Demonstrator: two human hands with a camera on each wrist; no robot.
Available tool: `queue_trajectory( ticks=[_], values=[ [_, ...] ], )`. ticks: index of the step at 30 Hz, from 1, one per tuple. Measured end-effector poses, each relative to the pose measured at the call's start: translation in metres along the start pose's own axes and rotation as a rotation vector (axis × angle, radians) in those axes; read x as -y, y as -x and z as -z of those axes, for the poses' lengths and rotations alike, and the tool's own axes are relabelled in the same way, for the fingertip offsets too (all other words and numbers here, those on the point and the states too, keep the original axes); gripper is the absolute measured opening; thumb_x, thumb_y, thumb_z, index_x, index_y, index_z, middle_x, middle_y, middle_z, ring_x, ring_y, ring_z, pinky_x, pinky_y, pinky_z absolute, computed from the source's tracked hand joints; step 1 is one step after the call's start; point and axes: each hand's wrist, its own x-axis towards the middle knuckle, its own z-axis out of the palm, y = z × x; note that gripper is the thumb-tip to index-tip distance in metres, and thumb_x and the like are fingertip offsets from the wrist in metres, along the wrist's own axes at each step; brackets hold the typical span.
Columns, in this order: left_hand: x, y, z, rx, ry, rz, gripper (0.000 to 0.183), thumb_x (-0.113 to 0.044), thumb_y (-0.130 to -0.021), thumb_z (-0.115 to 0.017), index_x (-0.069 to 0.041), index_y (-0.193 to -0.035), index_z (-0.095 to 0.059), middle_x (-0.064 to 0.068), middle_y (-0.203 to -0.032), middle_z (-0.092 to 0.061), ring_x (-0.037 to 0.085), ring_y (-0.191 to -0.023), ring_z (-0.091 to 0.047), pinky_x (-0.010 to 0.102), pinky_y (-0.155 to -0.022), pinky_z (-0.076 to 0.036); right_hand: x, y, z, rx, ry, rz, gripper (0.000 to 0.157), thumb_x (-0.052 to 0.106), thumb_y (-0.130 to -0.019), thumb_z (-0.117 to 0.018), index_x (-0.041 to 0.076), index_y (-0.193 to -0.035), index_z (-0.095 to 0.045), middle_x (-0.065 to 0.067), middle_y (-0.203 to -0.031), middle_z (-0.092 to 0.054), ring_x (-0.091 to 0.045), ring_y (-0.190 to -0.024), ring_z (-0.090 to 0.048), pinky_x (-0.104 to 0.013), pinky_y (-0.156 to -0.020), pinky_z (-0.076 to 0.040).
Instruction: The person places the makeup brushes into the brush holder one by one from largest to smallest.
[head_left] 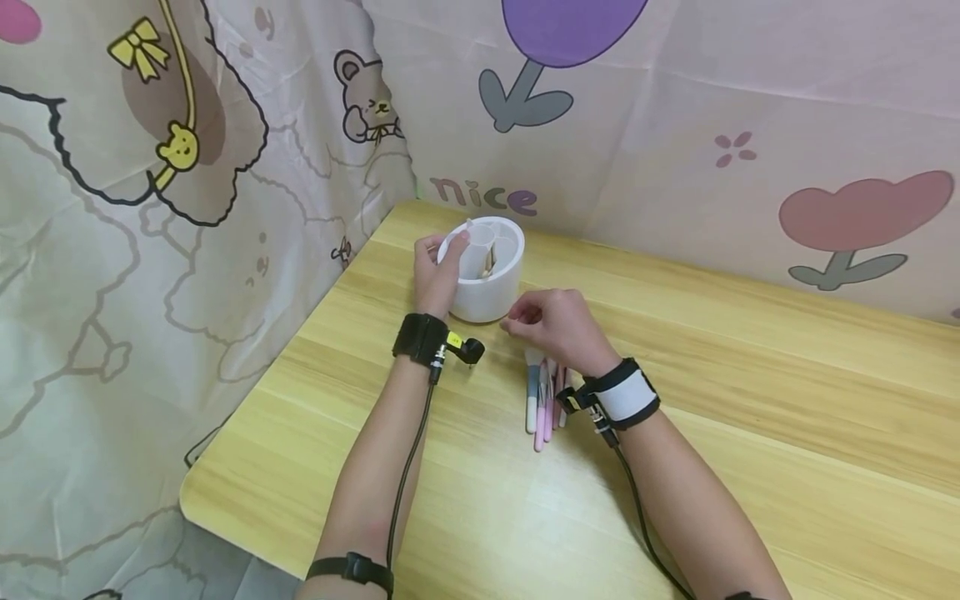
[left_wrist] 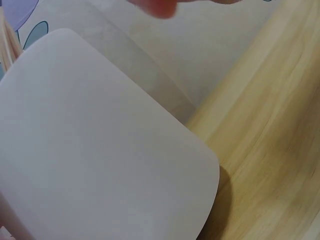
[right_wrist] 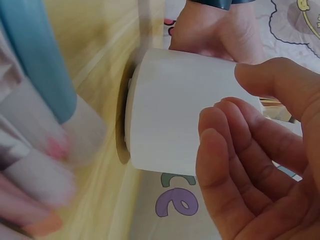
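Note:
A white round divided organizer (head_left: 487, 302) stands on the wooden table near its back left corner. My left hand (head_left: 437, 275) grips it at the left, thumb over the rim and fingers outside. Thin tan sticks (head_left: 490, 262) stand in one of its compartments. To its right, my right hand (head_left: 562, 327) hovers with fingers loosely curled; in the right wrist view, nothing lies between thumb and fingertips. Below that hand, several makeup brushes (head_left: 542, 408) with pink, blue and white handles lie together on the table, partly hidden by the hand and wrist camera.
The light wooden table (head_left: 315, 450) has a rounded front left corner. Printed cloth (head_left: 660, 150) hangs along its back and left sides. Each wrist wears a strapped camera, with a black cable (head_left: 408, 467) running down the left forearm and another down the right.

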Motion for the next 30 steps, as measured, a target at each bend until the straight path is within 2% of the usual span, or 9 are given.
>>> queue_trajectory(
  ticks=[13, 20, 27, 30],
  values=[
    [-0.0019, 0.0009, -0.0003, 0.000, -0.004, 0.005, 0.059, -0.058, -0.093, -0.068, -0.022, -0.135, -0.048, 0.008, -0.144, -0.056, 0.023, -0.131, -0.058, 0.044, -0.116, -0.046, 0.0002, 0.0044, -0.0031, 0.122, 0.043, -0.039, 0.017, 0.028, -0.089, -0.081, 0.015, -0.081, -0.074, 0.001, -0.076, -0.073, -0.012, -0.066, -0.061, -0.026, -0.063, -0.051],
    [-0.0013, 0.0004, 0.0015, 0.000, -0.014, 0.014, 0.060, -0.059, -0.092, -0.067, -0.022, -0.135, -0.047, 0.008, -0.143, -0.057, 0.023, -0.131, -0.058, 0.043, -0.116, -0.046, -0.0025, 0.0060, -0.0063, 0.203, 0.107, -0.042, 0.024, 0.036, -0.090, -0.078, 0.015, -0.080, -0.072, 0.002, -0.068, -0.064, -0.011, -0.059, -0.051, -0.024, -0.055, -0.041],
    [-0.0014, -0.0005, 0.0020, 0.000, -0.021, 0.018, 0.059, -0.059, -0.093, -0.067, -0.022, -0.135, -0.048, 0.007, -0.141, -0.057, 0.023, -0.130, -0.058, 0.043, -0.115, -0.046, -0.0036, 0.0082, -0.0076, 0.305, 0.176, -0.066, 0.035, 0.040, -0.090, -0.077, 0.014, -0.068, -0.070, 0.006, -0.057, -0.053, -0.009, -0.052, -0.047, -0.023, -0.050, -0.038],
    [-0.0015, -0.0003, 0.0022, 0.006, -0.027, 0.017, 0.061, -0.059, -0.093, -0.067, -0.022, -0.136, -0.047, 0.007, -0.142, -0.056, 0.023, -0.130, -0.058, 0.043, -0.115, -0.046, -0.0040, 0.0095, -0.0078, 0.351, 0.189, -0.079, 0.036, 0.039, -0.089, -0.079, 0.014, -0.066, -0.068, 0.006, -0.057, -0.053, -0.009, -0.052, -0.047, -0.022, -0.050, -0.039]
  ],
)
